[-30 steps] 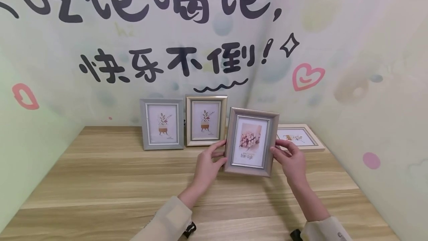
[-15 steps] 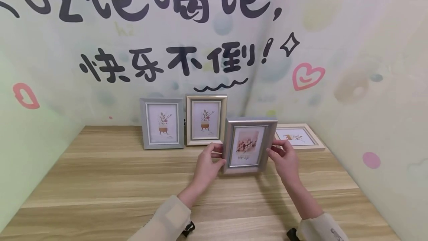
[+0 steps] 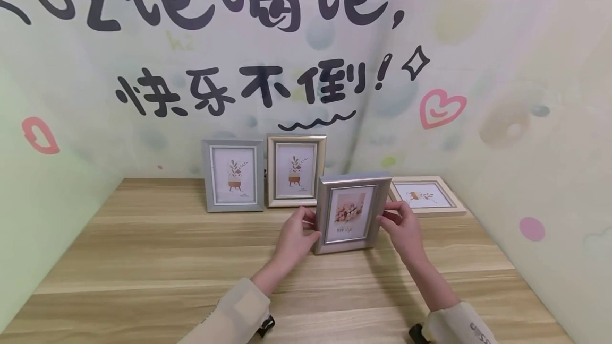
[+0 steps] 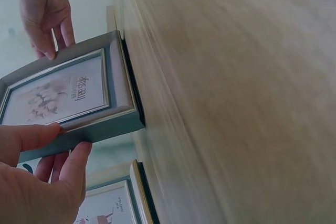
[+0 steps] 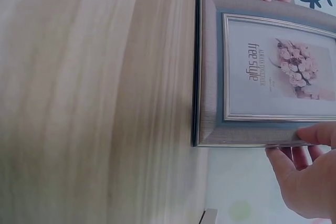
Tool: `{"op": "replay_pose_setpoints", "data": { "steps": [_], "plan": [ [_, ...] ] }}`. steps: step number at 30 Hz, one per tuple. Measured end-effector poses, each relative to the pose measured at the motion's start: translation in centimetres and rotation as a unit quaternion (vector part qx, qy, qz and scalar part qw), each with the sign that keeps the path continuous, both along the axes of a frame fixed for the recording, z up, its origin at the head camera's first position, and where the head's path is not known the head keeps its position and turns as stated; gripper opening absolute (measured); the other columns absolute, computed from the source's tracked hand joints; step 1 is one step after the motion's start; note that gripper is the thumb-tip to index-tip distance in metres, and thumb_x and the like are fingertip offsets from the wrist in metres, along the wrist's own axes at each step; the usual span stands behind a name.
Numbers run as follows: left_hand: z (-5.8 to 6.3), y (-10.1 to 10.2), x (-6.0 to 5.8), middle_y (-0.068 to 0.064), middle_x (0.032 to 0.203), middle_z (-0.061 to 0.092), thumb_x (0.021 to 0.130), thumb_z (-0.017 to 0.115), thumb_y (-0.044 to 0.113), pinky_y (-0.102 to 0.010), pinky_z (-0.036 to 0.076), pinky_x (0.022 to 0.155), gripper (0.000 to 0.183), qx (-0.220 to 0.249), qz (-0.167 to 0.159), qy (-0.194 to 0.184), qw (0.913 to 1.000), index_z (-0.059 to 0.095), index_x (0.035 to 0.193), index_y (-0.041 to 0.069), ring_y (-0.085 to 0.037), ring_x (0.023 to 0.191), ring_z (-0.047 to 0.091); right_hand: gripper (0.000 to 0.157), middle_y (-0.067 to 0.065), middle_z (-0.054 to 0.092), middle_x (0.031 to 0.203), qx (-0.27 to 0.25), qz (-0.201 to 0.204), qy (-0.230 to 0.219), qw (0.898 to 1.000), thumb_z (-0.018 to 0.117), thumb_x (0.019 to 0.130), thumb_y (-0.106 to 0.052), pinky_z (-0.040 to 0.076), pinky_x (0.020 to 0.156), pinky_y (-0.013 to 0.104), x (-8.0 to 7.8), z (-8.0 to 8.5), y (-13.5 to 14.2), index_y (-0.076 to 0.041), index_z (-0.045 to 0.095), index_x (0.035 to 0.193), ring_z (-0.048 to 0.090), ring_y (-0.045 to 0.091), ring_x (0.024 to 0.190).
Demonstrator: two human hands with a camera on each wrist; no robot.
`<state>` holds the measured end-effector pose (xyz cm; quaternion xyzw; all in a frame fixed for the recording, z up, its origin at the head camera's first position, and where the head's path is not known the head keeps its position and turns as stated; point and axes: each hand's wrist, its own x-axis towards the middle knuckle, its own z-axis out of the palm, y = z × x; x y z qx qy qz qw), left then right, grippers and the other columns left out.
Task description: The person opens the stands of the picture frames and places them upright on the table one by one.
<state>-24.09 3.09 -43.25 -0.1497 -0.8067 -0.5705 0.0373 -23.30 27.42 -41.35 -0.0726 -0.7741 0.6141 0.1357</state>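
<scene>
A silver-pink picture frame (image 3: 351, 214) with a pink flower print and the words "free style" stands nearly upright, its lower edge right at the wooden tabletop. My left hand (image 3: 294, 235) pinches its left side, thumb on the front and fingers behind. On the opposite side my right hand (image 3: 403, 227) pinches the edge the same way. In the left wrist view the thumb lies on the front border of the picture frame (image 4: 123, 77), fingertips at its side. The right wrist view shows the picture frame (image 5: 210, 72) with its bottom edge close to the table.
Behind, a grey-blue picture frame (image 3: 209, 174) and a gold picture frame (image 3: 271, 171) stand upright by the wall, both with potted-plant prints. A pale picture frame (image 3: 456, 207) lies flat at the back right. The wooden table (image 3: 158, 269) meets printed wall cloth (image 3: 191, 57) behind.
The held picture frame has come down and slightly left, turning from leaning back to more upright and angled. Both hands have moved left with it. The other picture frames stay put.
</scene>
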Motion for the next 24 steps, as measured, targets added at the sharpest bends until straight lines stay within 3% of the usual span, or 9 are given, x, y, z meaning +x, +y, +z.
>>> {"op": "replay_pose_setpoints", "data": {
  "steps": [8,11,14,16,20,24],
  "plan": [
    [0.0,0.1,0.3,-0.019,0.108,0.066,0.081,0.070,-0.006,-0.039,0.060,0.089,0.029,-0.027,-0.005,0.012,0.9996,0.057,0.106,-0.003,-0.031,0.097,0.068,0.031,-0.011,0.060,0.104,0.019,0.025,0.000,1.000,0.059,0.094,0.005,0.054,0.083,0.011,0.6,0.6,0.7,0.009,0.049,0.123,0.062,-0.008,0.093],
    [0.0,0.2,0.3,-0.018,0.109,0.066,0.081,0.070,-0.005,-0.039,0.060,0.090,0.029,-0.032,-0.003,0.010,0.9994,0.057,0.106,-0.002,-0.030,0.098,0.068,0.033,-0.001,0.061,0.115,0.041,0.031,0.037,0.998,0.059,0.095,0.003,0.053,0.086,0.008,1.2,1.4,0.7,0.009,0.049,0.126,0.060,-0.010,0.098],
    [0.0,0.2,0.4,-0.018,0.109,0.066,0.081,0.070,-0.006,-0.040,0.060,0.090,0.029,-0.036,-0.002,0.010,0.9993,0.057,0.106,-0.001,-0.031,0.098,0.068,0.035,0.011,0.056,0.126,0.096,0.021,0.110,0.989,0.063,0.093,0.004,0.049,0.093,0.007,1.8,2.5,0.3,0.008,0.052,0.126,0.056,-0.007,0.107],
    [0.1,0.1,0.4,-0.018,0.109,0.066,0.081,0.070,-0.006,-0.040,0.060,0.090,0.029,-0.037,-0.003,0.009,0.9993,0.056,0.106,-0.001,-0.031,0.098,0.068,0.038,0.015,0.053,0.129,0.154,0.007,0.168,0.974,0.066,0.090,0.005,0.044,0.100,0.005,2.3,3.2,0.0,0.007,0.054,0.126,0.051,-0.001,0.116],
    [0.1,0.1,0.6,-0.019,0.108,0.065,0.081,0.070,-0.007,-0.040,0.060,0.089,0.029,-0.035,-0.007,0.014,0.9993,0.056,0.105,-0.002,-0.033,0.098,0.068,0.043,0.015,0.053,0.133,0.294,-0.010,0.261,0.919,0.072,0.084,0.003,0.033,0.108,0.004,2.9,4.7,-1.1,-0.001,0.061,0.125,0.050,0.019,0.124],
    [0.1,0.0,0.6,-0.019,0.108,0.066,0.080,0.070,-0.007,-0.040,0.060,0.088,0.029,-0.034,-0.008,0.016,0.9993,0.056,0.105,-0.003,-0.033,0.098,0.068,0.048,0.012,0.057,0.133,0.396,0.010,0.305,0.866,0.075,0.082,-0.003,0.044,0.106,0.027,3.1,5.8,-2.3,-0.008,0.063,0.128,0.053,0.031,0.123]
  ]
}}
